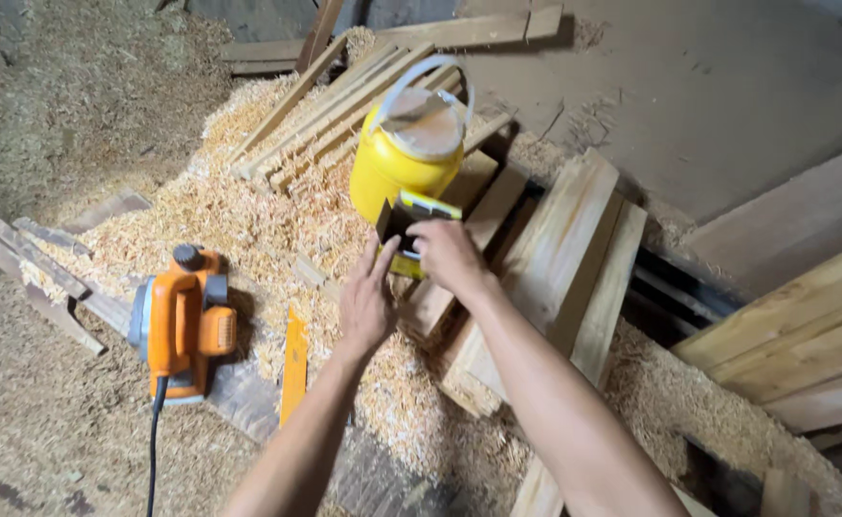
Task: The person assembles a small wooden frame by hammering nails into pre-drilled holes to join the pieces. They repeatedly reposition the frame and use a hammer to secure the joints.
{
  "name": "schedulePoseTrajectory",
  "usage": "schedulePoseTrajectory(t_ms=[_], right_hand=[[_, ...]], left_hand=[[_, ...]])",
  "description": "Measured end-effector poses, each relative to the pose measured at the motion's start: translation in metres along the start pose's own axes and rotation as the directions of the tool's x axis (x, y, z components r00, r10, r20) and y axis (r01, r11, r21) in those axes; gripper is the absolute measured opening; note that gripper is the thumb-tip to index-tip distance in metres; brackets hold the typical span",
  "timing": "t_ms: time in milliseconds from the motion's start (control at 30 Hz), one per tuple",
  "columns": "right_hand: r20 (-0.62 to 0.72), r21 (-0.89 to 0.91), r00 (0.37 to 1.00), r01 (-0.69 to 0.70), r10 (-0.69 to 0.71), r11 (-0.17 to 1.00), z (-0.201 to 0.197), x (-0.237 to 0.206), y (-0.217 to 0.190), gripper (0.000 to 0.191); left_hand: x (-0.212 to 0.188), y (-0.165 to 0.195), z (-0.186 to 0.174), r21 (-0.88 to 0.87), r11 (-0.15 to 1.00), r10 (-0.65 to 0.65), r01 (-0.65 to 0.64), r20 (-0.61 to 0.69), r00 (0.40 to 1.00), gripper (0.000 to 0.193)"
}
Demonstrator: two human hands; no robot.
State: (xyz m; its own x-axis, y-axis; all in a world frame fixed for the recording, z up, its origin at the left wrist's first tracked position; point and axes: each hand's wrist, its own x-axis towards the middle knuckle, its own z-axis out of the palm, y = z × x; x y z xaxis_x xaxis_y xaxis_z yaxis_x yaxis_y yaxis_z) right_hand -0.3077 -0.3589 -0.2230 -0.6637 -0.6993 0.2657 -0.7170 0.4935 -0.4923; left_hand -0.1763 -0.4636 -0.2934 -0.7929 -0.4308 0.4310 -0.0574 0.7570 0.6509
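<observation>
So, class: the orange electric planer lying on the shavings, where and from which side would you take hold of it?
Probably by the arched orange handle along the top of the planer, coming down from above. The handle stands clear of the body, facing up, with nothing over it. Its cord trails toward the viewer, so keep the hand forward of that end.

I'm looking down at a floor [38, 421] deep in wood shavings [248, 220]. An orange electric planer [181, 321], loose wooden slats [344, 105] and stacked boards [574, 258] lie on it, a yellow jug [406, 158] among them.

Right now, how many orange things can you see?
2: the orange power tool on the sawdust left of the hands, and a flat orange strip beside it. Sawdust may hide more.
</observation>
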Motion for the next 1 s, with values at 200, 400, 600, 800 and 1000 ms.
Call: schedulePoseTrajectory(t_ms=[200,400,600,800,1000], right_hand=[[0.178,-0.434,0.895,-0.302,0.41,0.849,0.05,0.054,0.026,0.025],[0.223,-0.465,0.772,-0.452,0.595,0.761,0.06,0.064,0.034,0.029],[0.133,-0.408,0.861,-0.405,0.492,0.819,0.049,0.045,0.039,0.02],[-0.137,0.076,0.953,-0.261,0.269,0.962,0.02,0.028,0.032,0.016],[-0.065,0.67,0.943,-0.201,0.326,0.715,-0.033,-0.03,-0.002,0.011]], left_hand=[[0.014,0.015,-0.022,-0.009,0.959,-0.267,0.284,0.311,0.912,0.096],[0.018,0.023,-0.037,-0.029,0.974,-0.208,0.226,0.294,0.933,0.1],[0.013,0.026,-0.028,0.021,0.971,-0.233,0.239,0.316,0.92,0.098],[0.014,0.018,-0.02,0.024,0.984,-0.176,0.176,0.272,0.946,0.1],[0.0,0.034,-0.032,-0.337,0.909,-0.276,0.245,-0.048,0.96,0.039]])
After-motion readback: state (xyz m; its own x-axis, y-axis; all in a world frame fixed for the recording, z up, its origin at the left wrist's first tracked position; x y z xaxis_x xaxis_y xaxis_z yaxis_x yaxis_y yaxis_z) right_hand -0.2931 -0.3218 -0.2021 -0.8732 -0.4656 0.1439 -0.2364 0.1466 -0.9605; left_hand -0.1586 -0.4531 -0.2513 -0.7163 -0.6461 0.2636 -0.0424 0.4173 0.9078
